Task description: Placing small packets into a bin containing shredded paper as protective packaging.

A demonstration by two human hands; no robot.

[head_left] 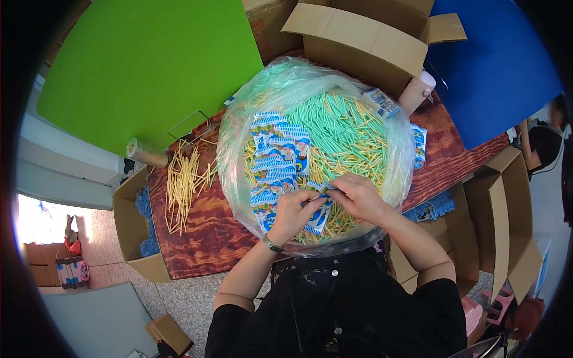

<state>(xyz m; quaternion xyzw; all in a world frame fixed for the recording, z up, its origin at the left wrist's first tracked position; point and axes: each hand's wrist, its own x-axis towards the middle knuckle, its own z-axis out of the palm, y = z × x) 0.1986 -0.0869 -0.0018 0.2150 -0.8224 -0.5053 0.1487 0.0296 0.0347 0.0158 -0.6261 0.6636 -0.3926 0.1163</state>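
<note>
Both hands meet over the front of a big clear plastic bag (230,173), its mouth spread wide. My left hand (292,212) and my right hand (360,198) are closed, pinching the top edge of a small blue-and-white packet (319,219) between them. Part of that packet is hidden by my fingers. Thin green sticks (322,122) and yellow sticks (373,161) fill the bag; I cannot tell what they are made of. On top of them, beside my left hand, lie several printed packets (280,155) in overlapping rows.
Loose yellow sticks (184,185) lie on the red-brown wooden table (203,253), near a roll of clear tape (145,153). Cardboard boxes stand behind (364,39), left (128,218) and right (501,209). A pale pink cup (418,91) and another packet (419,143) are right of the bag.
</note>
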